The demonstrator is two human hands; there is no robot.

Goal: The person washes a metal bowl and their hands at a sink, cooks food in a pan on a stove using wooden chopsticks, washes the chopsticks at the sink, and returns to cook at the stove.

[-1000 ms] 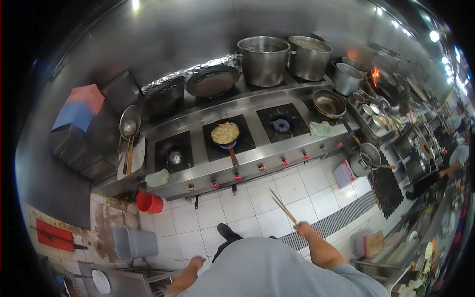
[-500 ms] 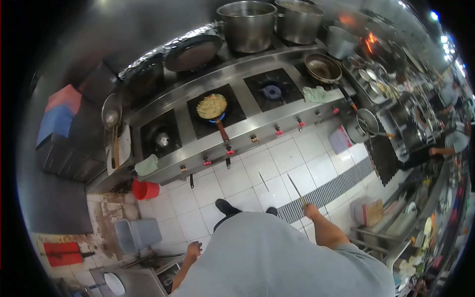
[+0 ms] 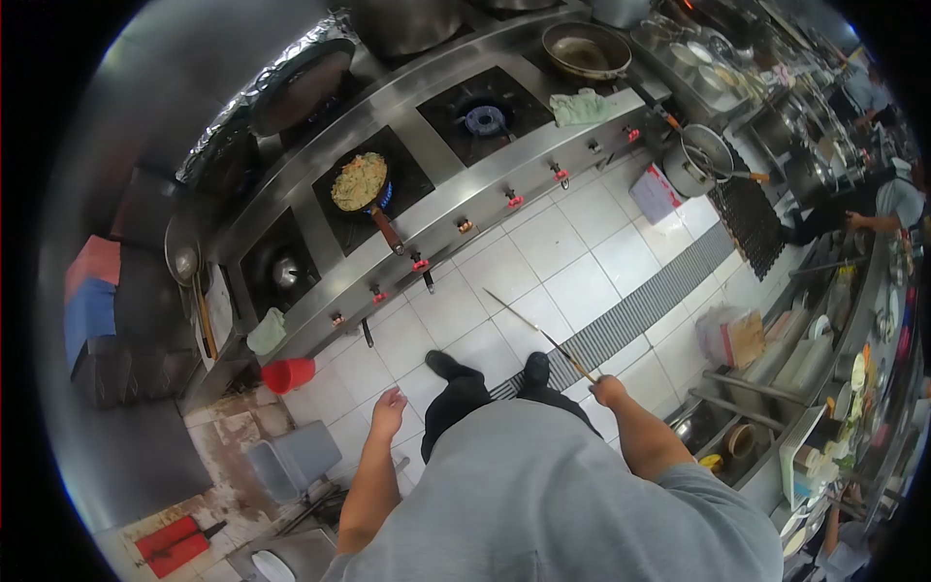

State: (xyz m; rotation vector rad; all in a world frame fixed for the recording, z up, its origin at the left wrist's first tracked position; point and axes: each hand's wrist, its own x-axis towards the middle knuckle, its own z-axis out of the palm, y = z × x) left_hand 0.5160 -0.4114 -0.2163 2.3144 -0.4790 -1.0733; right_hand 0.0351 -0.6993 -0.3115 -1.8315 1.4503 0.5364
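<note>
Over the white floor tiles, my right hand is closed round one end of a pair of long chopsticks, which point up and to the left. My left hand hangs at my left side near the stove front, holding nothing, its fingers slightly bent and apart. Ahead, a long-handled pan sits over a blue flame on the stove. A flat, yellowish food mass with orange and green bits fills the pan. Neither hand touches the pan.
A wide pan and a green cloth lie at the stove's right. A red bucket and grey bin stand at left. A pot stands right of the stove. Other people are at far right.
The view has turned and shifted, so the stove sits higher and more tilted. My left hand has come forward and up. The chopsticks, spread apart earlier, now lie nearly together.
</note>
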